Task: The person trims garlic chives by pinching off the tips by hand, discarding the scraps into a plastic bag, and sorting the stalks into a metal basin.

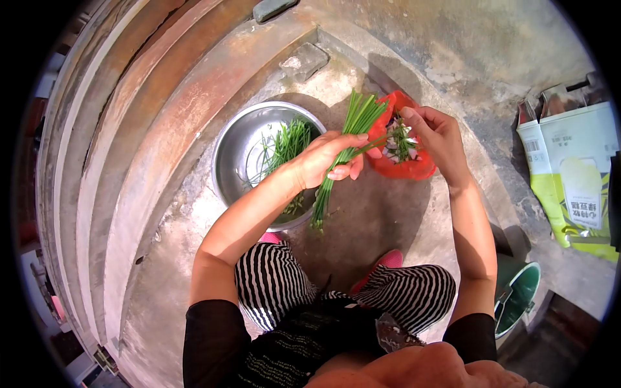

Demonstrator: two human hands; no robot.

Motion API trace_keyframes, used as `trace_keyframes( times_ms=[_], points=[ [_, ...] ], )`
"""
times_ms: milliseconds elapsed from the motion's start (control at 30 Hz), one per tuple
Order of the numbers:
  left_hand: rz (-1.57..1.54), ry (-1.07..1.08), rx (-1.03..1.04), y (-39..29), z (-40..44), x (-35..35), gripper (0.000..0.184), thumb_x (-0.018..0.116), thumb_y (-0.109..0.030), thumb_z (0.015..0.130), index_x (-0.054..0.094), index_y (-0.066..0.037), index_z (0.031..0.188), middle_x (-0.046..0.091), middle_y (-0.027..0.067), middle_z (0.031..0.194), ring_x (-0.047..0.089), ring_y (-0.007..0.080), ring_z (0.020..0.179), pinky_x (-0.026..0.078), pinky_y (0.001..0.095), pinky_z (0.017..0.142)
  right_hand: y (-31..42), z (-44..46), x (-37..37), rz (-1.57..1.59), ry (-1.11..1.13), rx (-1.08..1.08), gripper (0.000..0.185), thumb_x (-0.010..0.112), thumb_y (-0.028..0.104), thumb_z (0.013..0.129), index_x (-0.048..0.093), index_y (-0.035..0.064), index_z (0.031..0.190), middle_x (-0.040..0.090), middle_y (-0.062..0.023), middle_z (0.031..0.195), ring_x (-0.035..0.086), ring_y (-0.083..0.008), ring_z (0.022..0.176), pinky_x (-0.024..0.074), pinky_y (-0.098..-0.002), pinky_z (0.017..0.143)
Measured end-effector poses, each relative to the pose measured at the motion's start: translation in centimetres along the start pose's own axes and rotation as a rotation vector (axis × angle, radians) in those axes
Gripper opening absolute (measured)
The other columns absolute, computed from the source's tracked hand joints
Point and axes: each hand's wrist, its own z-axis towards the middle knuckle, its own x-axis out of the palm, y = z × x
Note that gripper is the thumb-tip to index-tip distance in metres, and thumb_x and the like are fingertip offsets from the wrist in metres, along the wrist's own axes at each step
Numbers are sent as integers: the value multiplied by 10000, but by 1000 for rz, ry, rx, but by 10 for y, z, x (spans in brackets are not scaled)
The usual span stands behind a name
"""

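My left hand (333, 158) is closed round a bunch of long green chives (362, 116), which slants up between the basin and the bag. One stalk sticks out sideways from the bunch toward the right. My right hand (435, 132) is over the right side of an open red plastic bag (407, 170), its thumb and finger drawn together; anything between them is too small to make out. Inside the bag lie green and whitish scraps (400, 145). To the left, a steel basin (223, 145) holds more loose chives (289, 141), partly hidden by my left forearm.
Curved concrete steps (162, 103) rise at the left. A stone block (304, 61) sits in the far corner. On the right are a white and yellow-green printed sack (550, 161) against the wall and a green bucket (517, 301). My pink shoes (381, 265) stand close to the basin.
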Motion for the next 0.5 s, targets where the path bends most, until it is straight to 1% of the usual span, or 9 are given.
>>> trace_keyframes(
  times_ms=[33,100,167,200,267,300,333,400,500],
  points=[
    [5,14,-6,0,0,0,405,435,-264,943,555,111,1035,521,79,562,334,55,397,248,183,355,4,2,6,78,56,10,277,680,252,836,671,-23,873,614,7,715,518,-43,657,412,-200,575],
    [8,24,-7,0,-2,-1,400,440,-261,941,557,110,1033,523,79,564,334,57,397,250,184,357,7,6,13,133,64,7,262,681,232,836,670,-28,868,613,10,715,509,-38,653,407,-201,576],
    [-33,-35,72,-1,-5,-3,371,454,-251,939,568,93,1022,538,77,589,367,63,414,275,192,375,10,7,18,187,78,6,247,683,211,835,669,-34,863,612,12,715,500,-33,650,403,-201,577],
    [-37,-37,76,0,-5,-4,371,454,-251,939,568,93,1022,538,77,589,367,63,414,275,192,375,12,4,19,195,31,-13,208,690,181,827,672,-23,863,601,15,724,495,-34,642,401,-205,578],
    [-22,-182,171,3,-2,-7,357,474,-258,938,574,73,1028,551,71,619,406,66,440,301,199,396,12,1,19,198,-15,-32,170,697,151,819,674,-12,862,590,18,734,490,-35,635,400,-209,580],
    [4,-182,192,4,-1,-10,291,509,-248,933,580,25,1003,556,55,639,434,65,464,316,202,412,8,1,19,129,-73,-137,142,705,125,805,675,-3,860,576,14,747,500,-41,634,402,-203,585],
    [2,-182,194,6,0,-11,291,509,-248,933,580,25,1003,556,55,639,434,65,464,316,202,412,6,1,20,61,-133,-243,119,712,99,792,676,7,857,563,10,760,510,-47,634,404,-197,590],
    [112,-270,259,8,1,-10,213,534,-223,927,573,-16,963,550,35,635,430,55,465,309,196,410,6,-4,21,-35,-151,-293,107,712,89,787,669,9,845,557,-5,769,535,-59,639,422,-200,588],
    [143,-323,297,11,2,-7,153,545,-192,923,553,-44,957,546,18,635,429,43,474,309,192,413,13,-12,29,-212,-219,-399,96,709,68,775,651,8,824,560,-36,770,577,-80,651,460,-214,580]
  ],
)
